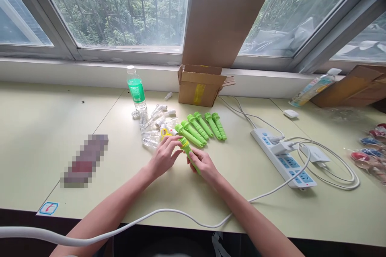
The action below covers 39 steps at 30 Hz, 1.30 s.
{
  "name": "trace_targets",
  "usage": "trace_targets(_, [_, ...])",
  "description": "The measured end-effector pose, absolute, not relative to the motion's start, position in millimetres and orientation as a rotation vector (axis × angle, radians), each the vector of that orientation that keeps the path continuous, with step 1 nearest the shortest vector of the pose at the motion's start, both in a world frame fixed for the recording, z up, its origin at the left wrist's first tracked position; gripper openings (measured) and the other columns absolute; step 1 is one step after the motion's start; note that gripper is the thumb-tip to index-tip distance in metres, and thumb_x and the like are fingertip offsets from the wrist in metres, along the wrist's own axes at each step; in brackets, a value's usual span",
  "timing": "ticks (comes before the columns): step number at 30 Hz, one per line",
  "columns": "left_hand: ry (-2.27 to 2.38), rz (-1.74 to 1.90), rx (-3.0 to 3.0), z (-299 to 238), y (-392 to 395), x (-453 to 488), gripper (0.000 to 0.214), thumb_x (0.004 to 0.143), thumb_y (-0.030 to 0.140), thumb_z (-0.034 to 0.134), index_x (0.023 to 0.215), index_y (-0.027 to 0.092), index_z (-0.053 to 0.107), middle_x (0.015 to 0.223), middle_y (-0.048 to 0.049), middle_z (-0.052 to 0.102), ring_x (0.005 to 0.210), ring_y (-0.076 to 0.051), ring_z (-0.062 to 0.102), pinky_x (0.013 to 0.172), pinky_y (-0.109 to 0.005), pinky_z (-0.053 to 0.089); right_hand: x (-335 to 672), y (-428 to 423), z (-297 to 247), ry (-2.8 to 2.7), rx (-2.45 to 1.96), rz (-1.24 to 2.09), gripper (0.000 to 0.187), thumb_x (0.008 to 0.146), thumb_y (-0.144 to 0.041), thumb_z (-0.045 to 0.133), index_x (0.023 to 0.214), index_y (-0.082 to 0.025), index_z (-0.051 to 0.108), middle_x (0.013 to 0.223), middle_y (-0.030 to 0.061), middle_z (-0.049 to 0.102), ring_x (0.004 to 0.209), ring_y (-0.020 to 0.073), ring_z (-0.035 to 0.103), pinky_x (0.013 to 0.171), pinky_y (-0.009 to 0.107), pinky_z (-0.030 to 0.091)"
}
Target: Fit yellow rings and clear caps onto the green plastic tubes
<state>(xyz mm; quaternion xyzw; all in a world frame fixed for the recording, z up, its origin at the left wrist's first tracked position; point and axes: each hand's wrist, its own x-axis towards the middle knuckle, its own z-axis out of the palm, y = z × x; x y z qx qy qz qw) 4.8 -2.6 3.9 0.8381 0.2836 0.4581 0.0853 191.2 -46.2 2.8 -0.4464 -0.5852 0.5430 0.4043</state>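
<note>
Both my hands meet over the pale green table [45, 128] on one green plastic tube [186, 148]. My right hand [204, 163] wraps round the tube's lower body. My left hand [165, 153] pinches its ribbed cap end with the fingertips. Just beyond lies a row of several more green tubes [201, 127], side by side. To their left is a loose pile of clear plastic vials [153, 124] with a small yellow piece [164, 132] among them.
A green-labelled water bottle [136, 88] and an open cardboard box [200, 84] stand by the window sill. A white power strip [283, 157] with coiled cables lies at right. A white cable [144, 220] crosses the near table edge. Colourful packets [370, 152] sit far right.
</note>
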Motion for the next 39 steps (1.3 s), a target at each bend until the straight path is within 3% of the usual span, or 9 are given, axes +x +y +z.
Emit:
trace_targets(3, [0.848,1.357,2.503,2.4,-2.3,5.7,0.010,0.087,0.012,0.057,0.095,0.019,0.054,0.110,-0.0089,0.064,0.099,-0.020,0.058,0.083,-0.039,0.052,189.3,-48.7,0.8,-1.384,-1.167,1.423,0.028,0.086,-0.047,0.057,0.091,-0.020,0.052,0.062,-0.0057,0.051,0.038,0.0059,0.039,0.036,0.020,0.029])
trace_targets(6, [0.819,1.373,2.501,1.2,-1.5,5.2,0.012,0.087,0.013,0.058,0.097,0.019,0.055,0.111,-0.0087,0.064,0.099,-0.020,0.059,0.083,-0.038,0.052,187.8,-51.1,-0.5,-1.325,-1.198,1.408,0.032,0.081,-0.040,0.067,0.098,-0.023,0.046,0.062,-0.0076,0.054,0.036,0.0050,0.037,0.034,0.019,0.029])
trace_targets(12, [0.812,1.407,2.503,4.1,-4.4,5.2,0.017,0.086,0.016,0.061,0.101,0.020,0.055,0.113,-0.0090,0.063,0.104,-0.022,0.058,0.087,-0.040,0.051,190.6,-47.4,1.1,-1.417,-1.090,1.369,0.026,0.088,-0.045,0.056,0.089,-0.019,0.052,0.071,-0.0025,0.055,0.047,0.0091,0.051,0.042,0.023,0.039])
trace_targets(17, [0.826,1.301,2.576,4.0,-5.3,6.9,0.023,0.083,0.022,0.065,0.103,0.019,0.054,0.114,-0.0107,0.062,0.105,-0.023,0.056,0.087,-0.041,0.051,191.1,-47.2,1.5,-1.441,-1.068,1.414,0.028,0.094,-0.046,0.045,0.090,-0.019,0.053,0.056,-0.0060,0.046,0.044,0.0077,0.041,0.042,0.021,0.034])
trace_targets(20, [0.839,1.377,2.566,1.2,-4.5,7.8,0.015,0.085,0.015,0.060,0.099,0.019,0.054,0.108,-0.0090,0.064,0.100,-0.021,0.058,0.084,-0.038,0.052,188.6,-50.4,-0.1,-1.405,-1.137,1.441,0.027,0.089,-0.044,0.055,0.100,-0.021,0.049,0.053,-0.0091,0.044,0.040,0.0074,0.036,0.038,0.020,0.032])
trace_targets(24, [0.825,1.451,2.533,0.2,-3.3,6.5,0.013,0.085,0.011,0.059,0.094,0.019,0.055,0.108,-0.0080,0.065,0.096,-0.020,0.058,0.080,-0.035,0.053,186.9,-52.5,-0.8,-1.368,-1.199,1.381,0.029,0.082,-0.040,0.065,0.097,-0.023,0.047,0.062,-0.0077,0.051,0.038,0.0061,0.039,0.036,0.020,0.033])
trace_targets(30, [0.838,1.468,2.538,1.7,-4.3,6.9,0.016,0.086,0.012,0.058,0.100,0.020,0.055,0.112,-0.0089,0.063,0.100,-0.021,0.058,0.083,-0.039,0.053,190.7,-50.1,2.7,-1.471,-1.077,1.295,0.029,0.091,-0.044,0.051,0.080,-0.017,0.056,0.065,-0.0019,0.051,0.048,0.0089,0.048,0.045,0.024,0.038])
trace_targets(34, [0.849,1.430,2.535,0.7,-4.5,8.3,0.012,0.087,0.012,0.056,0.096,0.019,0.055,0.110,-0.0086,0.063,0.099,-0.021,0.058,0.082,-0.039,0.053,190.3,-51.1,0.7,-1.427,-1.086,1.414,0.030,0.093,-0.047,0.046,0.092,-0.018,0.055,0.059,-0.0046,0.049,0.040,0.0077,0.040,0.038,0.022,0.030])
trace_targets(39, [0.821,1.466,2.526,1.4,-3.8,6.5,0.014,0.086,0.011,0.060,0.097,0.019,0.057,0.109,-0.0077,0.064,0.099,-0.020,0.057,0.082,-0.037,0.053,189.9,-51.7,-1.8,-1.379,-1.130,1.411,0.028,0.088,-0.044,0.058,0.101,-0.022,0.047,0.060,-0.0073,0.055,0.034,0.0058,0.036,0.036,0.021,0.027])
